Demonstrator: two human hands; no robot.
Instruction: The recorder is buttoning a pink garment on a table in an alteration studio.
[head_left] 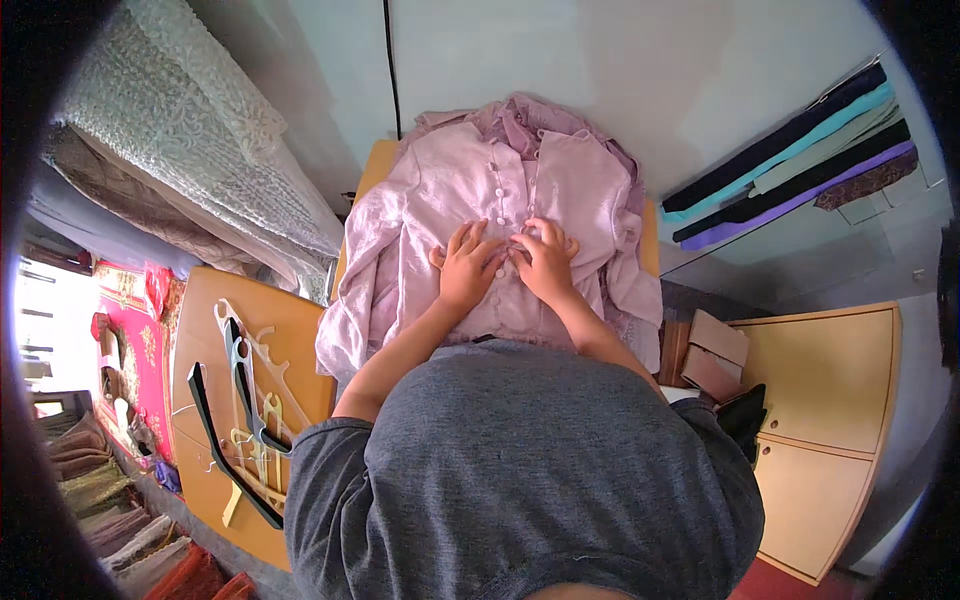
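A pale pink, shiny button-up blouse point(445, 180) lies spread out in front of me, its front opening running down the middle. A row of small round buttons point(500, 192) follows the opening. My left hand point(468, 268) is on the left front panel, thumb and fingers gathered at the button edge. Close beside it, my right hand point(546, 266) pinches the other edge of the opening, its fingertips nearly meeting the left ones. Whether a button sits between the fingertips is too small to tell. More pink cloth point(520, 112) is bunched behind the collar.
Under the blouse is a wooden table point(648, 235). Several hangers point(240, 360) lie on a wooden surface to the left, below hanging white lace fabric point(185, 95). Folded cloths point(790, 150) hang on the right wall, above a wooden cabinet point(820, 370) and a cardboard box point(715, 350).
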